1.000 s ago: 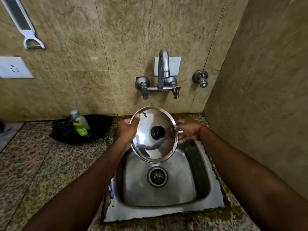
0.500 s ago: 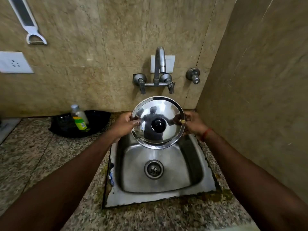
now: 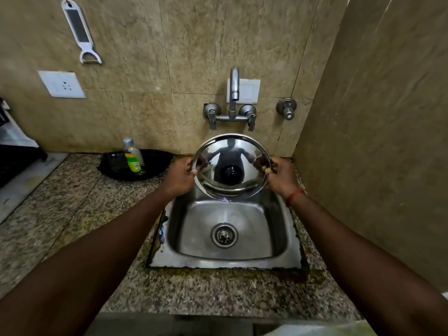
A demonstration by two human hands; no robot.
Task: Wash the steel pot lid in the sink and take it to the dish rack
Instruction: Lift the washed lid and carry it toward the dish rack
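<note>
Beige stone-look tiles point(image 3: 194, 44) cover the back wall, and a second tiled wall point(image 3: 388, 117) closes in on the right, so it's a tight corner. A white peeler point(image 3: 81, 32) hangs up top left with a white socket plate point(image 3: 61, 84) just below it. The wall tap point(image 3: 233, 100) has two handles, a white plate point(image 3: 249, 90) behind it and a separate valve point(image 3: 286, 108) to its right. The counter point(image 3: 72, 209) is speckled granite, grimy near the front. A black dish point(image 3: 155, 166) holding a clear bottle point(image 3: 132, 155) with a yellow-green label sits by the wall. Light is dim and warm
</note>
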